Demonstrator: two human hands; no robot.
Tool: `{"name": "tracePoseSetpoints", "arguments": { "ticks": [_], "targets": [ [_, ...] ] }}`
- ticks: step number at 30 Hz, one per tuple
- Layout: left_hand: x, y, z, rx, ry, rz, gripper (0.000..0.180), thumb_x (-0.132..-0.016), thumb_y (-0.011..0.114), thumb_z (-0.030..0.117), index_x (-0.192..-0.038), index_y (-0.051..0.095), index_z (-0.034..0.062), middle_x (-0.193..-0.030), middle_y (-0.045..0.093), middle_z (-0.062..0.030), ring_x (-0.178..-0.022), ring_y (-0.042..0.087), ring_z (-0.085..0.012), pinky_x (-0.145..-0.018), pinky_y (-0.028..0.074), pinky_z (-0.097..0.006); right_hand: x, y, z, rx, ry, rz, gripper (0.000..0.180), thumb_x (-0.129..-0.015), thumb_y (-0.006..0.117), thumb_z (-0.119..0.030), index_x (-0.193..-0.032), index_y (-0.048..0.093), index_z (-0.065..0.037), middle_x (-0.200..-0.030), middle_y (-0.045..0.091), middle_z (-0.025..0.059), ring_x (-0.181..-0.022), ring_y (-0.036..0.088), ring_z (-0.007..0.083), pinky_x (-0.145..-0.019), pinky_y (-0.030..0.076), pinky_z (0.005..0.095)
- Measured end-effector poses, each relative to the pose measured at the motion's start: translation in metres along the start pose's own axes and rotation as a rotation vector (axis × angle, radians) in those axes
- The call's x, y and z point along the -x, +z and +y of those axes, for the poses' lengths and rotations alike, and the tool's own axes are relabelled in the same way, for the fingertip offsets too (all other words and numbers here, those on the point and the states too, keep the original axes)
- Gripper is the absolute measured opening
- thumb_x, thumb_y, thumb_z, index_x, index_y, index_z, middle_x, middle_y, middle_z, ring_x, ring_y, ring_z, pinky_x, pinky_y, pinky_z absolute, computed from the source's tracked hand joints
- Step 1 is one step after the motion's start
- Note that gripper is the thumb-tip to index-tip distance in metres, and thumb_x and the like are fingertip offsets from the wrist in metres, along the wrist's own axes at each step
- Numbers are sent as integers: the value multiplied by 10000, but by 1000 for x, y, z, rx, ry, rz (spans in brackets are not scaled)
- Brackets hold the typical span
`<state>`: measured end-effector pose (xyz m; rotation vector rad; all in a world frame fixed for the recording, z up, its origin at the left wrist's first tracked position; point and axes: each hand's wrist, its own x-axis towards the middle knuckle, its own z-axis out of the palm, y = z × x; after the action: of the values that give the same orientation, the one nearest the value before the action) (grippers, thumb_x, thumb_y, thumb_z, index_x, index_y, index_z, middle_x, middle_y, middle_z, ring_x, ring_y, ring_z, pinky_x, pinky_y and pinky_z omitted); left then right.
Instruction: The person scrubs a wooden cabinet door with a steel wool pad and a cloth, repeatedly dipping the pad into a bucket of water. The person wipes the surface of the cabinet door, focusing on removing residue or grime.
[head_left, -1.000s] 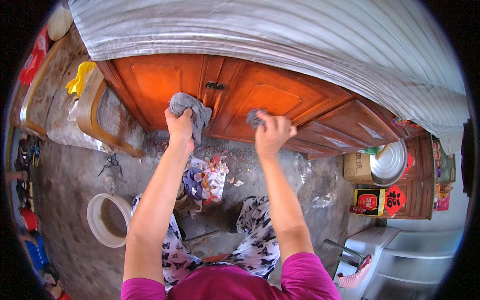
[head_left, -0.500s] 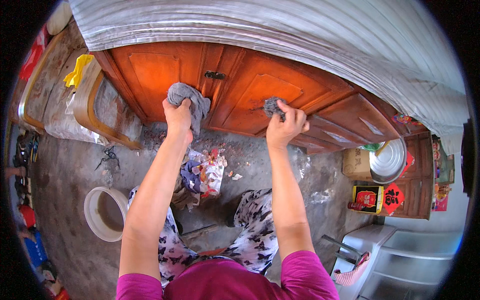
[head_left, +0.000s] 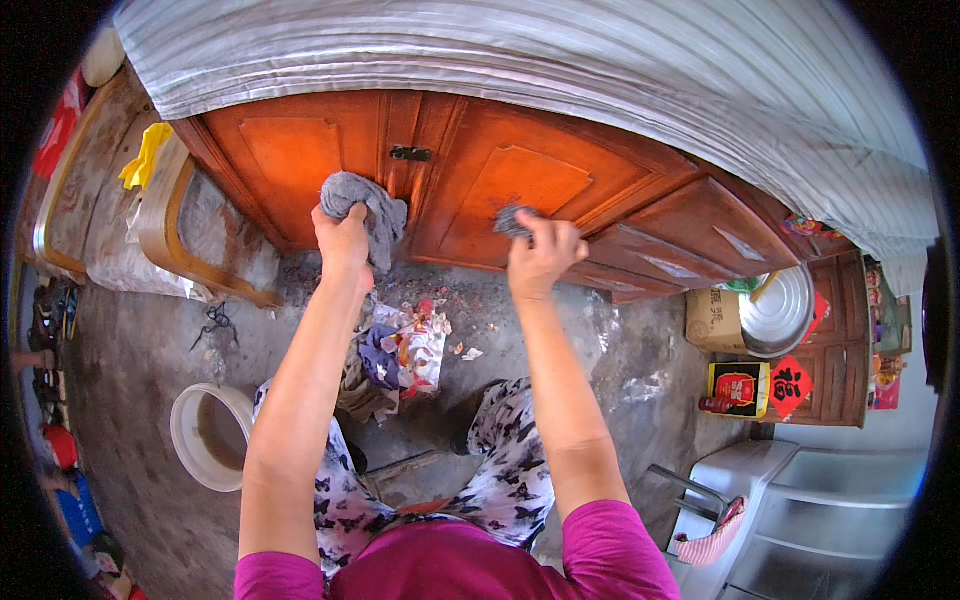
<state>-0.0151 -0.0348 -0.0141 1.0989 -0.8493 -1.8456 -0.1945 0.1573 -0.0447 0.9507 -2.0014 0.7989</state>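
Observation:
A reddish-brown wooden cabinet (head_left: 440,215) stands before me, with a dark metal latch (head_left: 411,154) between its doors. My left hand (head_left: 342,245) is closed round a bunched grey cloth (head_left: 380,215), held at the lower right part of the left door, with a loose end hanging down. In my right hand (head_left: 545,258) is a grey steel wool scrubber (head_left: 511,220), against the lower part of the right door's raised panel. Dark marks show on the panel beside the scrubber. The fingers of this hand are slightly blurred.
A striped grey-white sheet (head_left: 520,70) drapes over the cabinet top. Scraps of paper and rags (head_left: 405,345) lie on the floor before my feet. A white bucket of murky water (head_left: 215,435) stands at left, below a wooden-armed sofa (head_left: 160,220). At right is a cardboard box (head_left: 715,320).
My right hand has moved the scrubber a little left and down over the door panel. The left hand keeps the cloth at nearly the same spot on its door. My view has shifted slightly.

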Motion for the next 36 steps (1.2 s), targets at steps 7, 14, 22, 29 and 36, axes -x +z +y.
{"name": "tracePoseSetpoints", "arguments": {
  "ticks": [7, 14, 22, 29, 36],
  "targets": [
    [5, -4, 6, 8, -10, 29, 328, -930, 590, -28, -1214, 448, 54, -1123, 610, -113, -1014, 642, -246, -854, 550, -402, -10, -13, -13, -3, 58, -29, 289, -699, 704, -51, -895, 737, -260, -867, 524, -24, -949, 542, 206, -905, 299, 409],
    [2, 1, 4, -10, -23, 26, 344, -932, 599, -26, -1230, 449, 56, -1133, 609, -107, -1020, 634, -243, -866, 539, -398, 13, 12, -6, -6, 61, -68, 317, -692, 716, -49, -895, 740, -292, -869, 496, -17, -956, 545, 215, -943, 305, 421],
    [0, -7, 1, -32, -11, 42, 356, -934, 601, -25, -1243, 451, 69, -1146, 611, -103, -1046, 624, -240, -902, 525, -396, -26, -14, -10, -8, 111, 87, 302, -700, 694, -38, -926, 748, -231, -881, 616, -51, -964, 560, 179, -920, 302, 415],
    [-1, -2, 4, 22, -2, 25, 356, -913, 602, -33, -1225, 458, 61, -1122, 616, -96, -1012, 632, -235, -877, 535, -389, 8, 0, -16, -27, 52, -90, 319, -695, 704, -22, -866, 740, -290, -842, 504, -20, -927, 549, 198, -886, 298, 394],
    [6, 3, 5, -56, -17, 38, 347, -926, 605, -16, -1233, 456, 51, -1138, 612, -112, -1031, 635, -242, -875, 536, -393, -10, 3, -21, -41, -5, 13, 299, -693, 707, -31, -894, 744, -250, -844, 603, -66, -902, 551, 175, -893, 300, 396]
  ]
}}
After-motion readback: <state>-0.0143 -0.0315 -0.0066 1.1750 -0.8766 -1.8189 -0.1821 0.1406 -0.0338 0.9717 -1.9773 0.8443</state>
